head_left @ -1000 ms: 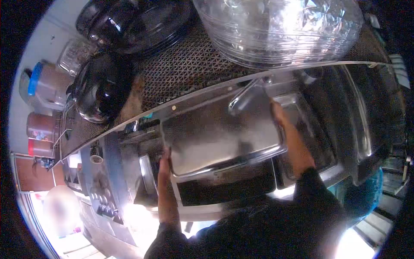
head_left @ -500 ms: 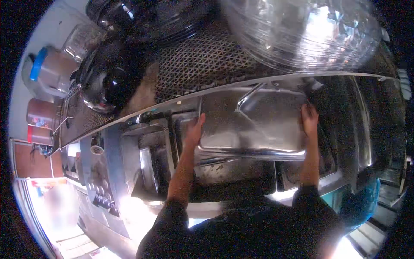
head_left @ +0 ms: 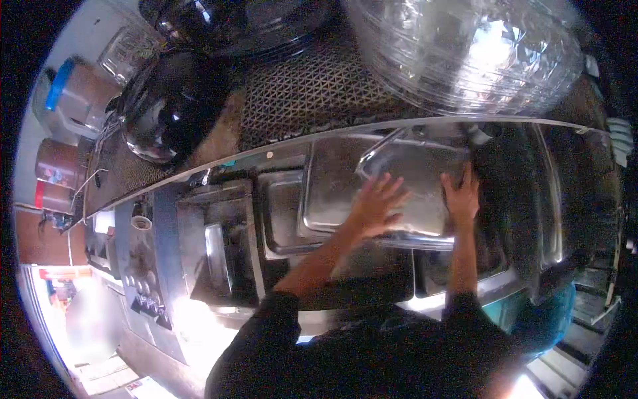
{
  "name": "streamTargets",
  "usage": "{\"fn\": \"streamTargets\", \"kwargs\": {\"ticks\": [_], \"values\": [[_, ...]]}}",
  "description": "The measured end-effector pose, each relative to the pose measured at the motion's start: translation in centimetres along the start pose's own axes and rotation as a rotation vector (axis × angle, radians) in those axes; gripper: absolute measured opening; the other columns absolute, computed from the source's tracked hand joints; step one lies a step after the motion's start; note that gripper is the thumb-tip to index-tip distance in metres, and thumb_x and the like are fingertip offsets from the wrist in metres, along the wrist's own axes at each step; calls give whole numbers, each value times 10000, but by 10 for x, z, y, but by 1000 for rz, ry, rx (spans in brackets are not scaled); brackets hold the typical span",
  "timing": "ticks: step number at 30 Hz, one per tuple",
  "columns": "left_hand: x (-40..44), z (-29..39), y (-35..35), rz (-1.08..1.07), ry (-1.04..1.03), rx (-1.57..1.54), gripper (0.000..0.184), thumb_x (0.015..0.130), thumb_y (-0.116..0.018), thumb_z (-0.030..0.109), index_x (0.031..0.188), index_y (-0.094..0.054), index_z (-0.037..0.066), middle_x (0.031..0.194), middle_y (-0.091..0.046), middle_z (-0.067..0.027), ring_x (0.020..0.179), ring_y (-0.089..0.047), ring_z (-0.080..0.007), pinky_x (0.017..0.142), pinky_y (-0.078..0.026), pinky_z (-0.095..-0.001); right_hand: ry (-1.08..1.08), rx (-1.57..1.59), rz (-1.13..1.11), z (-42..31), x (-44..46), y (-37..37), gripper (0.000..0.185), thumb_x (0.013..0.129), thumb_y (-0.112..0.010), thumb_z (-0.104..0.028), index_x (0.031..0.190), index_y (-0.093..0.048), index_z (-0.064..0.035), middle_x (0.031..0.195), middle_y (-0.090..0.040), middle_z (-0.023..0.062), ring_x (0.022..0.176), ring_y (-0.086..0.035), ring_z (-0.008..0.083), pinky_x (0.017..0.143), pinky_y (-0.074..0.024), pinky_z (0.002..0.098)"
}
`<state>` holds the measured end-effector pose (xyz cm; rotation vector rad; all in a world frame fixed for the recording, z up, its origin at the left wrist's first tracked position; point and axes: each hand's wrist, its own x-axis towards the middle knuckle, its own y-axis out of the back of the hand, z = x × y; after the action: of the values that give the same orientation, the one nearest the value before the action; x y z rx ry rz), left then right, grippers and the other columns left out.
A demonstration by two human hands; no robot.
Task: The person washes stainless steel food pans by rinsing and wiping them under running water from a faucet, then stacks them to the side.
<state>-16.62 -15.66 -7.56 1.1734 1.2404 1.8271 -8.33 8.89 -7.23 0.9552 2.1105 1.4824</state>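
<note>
A shiny rectangular metal tray (head_left: 325, 193) stands tilted over the sink, its broad face towards me. My left hand (head_left: 379, 206) is open, its fingers spread across the middle of that face; whether the palm touches is unclear. At the tray's right edge is my right hand (head_left: 461, 196), its thumb over the face and its fingers along the edge, gripping it. A thin metal tap (head_left: 380, 147) shows near the tray's upper part. Another metal pan (head_left: 279, 203) lies to the left, partly behind the tray.
Above the sink runs a shelf edge (head_left: 292, 143), with a perforated mat (head_left: 312, 93), stacked clear plastic containers (head_left: 458, 66) and dark shiny bowls (head_left: 173, 110). A teal tub (head_left: 555, 319) stands low on the right. Lidded jars (head_left: 83, 96) sit at far left.
My left hand has left the tray's left edge and moved right over its face, fingers now spread. My right hand has shifted slightly left with the tray's right edge.
</note>
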Motion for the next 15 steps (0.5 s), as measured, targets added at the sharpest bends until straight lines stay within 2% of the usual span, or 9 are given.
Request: {"fn": "streamTargets", "kwargs": {"ticks": [2, 4, 5, 7, 9, 10, 11, 13, 15], "values": [[8, -36, 44, -342, 264, -73, 621, 872, -503, 516, 1403, -396, 211, 1465, -330, -180, 1330, -308, -418, 1053, -182, -638, 25, -4, 25, 5, 1, -3, 903, 791, -492, -716, 1492, -186, -236, 1430, -341, 258, 1274, -394, 438, 983, -395, 549], [-4, -84, 58, -238, 535, 133, 615, 862, -506, 519, 1366, -429, 175, 1444, -353, -193, 1278, -385, -417, 1001, -271, -636, -10, -31, 26, 1, 0, -1, 899, 787, -488, -724, 1490, -199, -244, 1381, -384, 296, 1234, -429, 463, 950, -429, 541], [-25, -114, 41, -19, 771, -86, 581, 861, -507, 517, 1312, -468, 153, 1435, -362, -199, 1270, -394, -417, 977, -301, -634, -29, -44, 24, 0, -2, 0, 897, 785, -487, -729, 1488, -206, -248, 1357, -406, 315, 1215, -446, 476, 933, -446, 537], [-36, -124, 27, 206, 999, -302, 554, 859, -507, 515, 1258, -506, 131, 1427, -370, -205, 1261, -403, -418, 953, -331, -633, -58, -68, 18, -4, -3, 4, 897, 784, -483, -731, 1489, -206, -249, 1358, -404, 316, 1212, -450, 473, 936, -444, 537], [-17, -80, 26, -65, 854, 116, 549, 836, -577, 427, 1279, -480, 118, 1290, -494, -174, 1223, -452, -365, 1015, -332, -542, -97, -120, 5, -13, -5, 3, 897, 784, -477, -735, 1489, -206, -251, 1360, -399, 317, 1206, -457, 466, 941, -441, 535], [2, -50, 39, -225, 770, 217, 564, 830, -595, 408, 1299, -466, 120, 1248, -535, -162, 1211, -467, -350, 1037, -323, -527, -87, -117, 0, -16, -5, 0, 897, 784, -477, -735, 1489, -206, -251, 1360, -399, 317, 1206, -457, 466, 941, -441, 535], [33, -13, 71, -460, 715, 108, 596, 837, -579, 437, 1335, -448, 137, 1258, -533, -159, 1214, -463, -361, 1041, -297, -572, -103, -88, -17, -17, -7, -1, 889, 790, -484, -719, 1489, -203, -249, 1376, -388, 302, 1224, -439, 464, 958, -424, 538], [5, 10, 11, 164, 61, 21, 639, 834, -565, 483, 1376, -423, 175, 1305, -504, -152, 1247, -434, -354, 1034, -242, -644, -127, -45, -46, -14, -7, 2, 872, 802, -498, -689, 1489, -197, -244, 1409, -366, 273, 1260, -403, 460, 993, -391, 543], [1, -6, 0, 101, 180, 3, 657, 828, -554, 520, 1373, -433, 174, 1363, -442, -160, 1278, -391, -373, 1053, -213, -634, -95, -47, -48, -16, -6, 11, 865, 806, -492, -689, 1487, -207, -239, 1407, -367, 274, 1260, -406, 457, 993, -391, 543]]}}
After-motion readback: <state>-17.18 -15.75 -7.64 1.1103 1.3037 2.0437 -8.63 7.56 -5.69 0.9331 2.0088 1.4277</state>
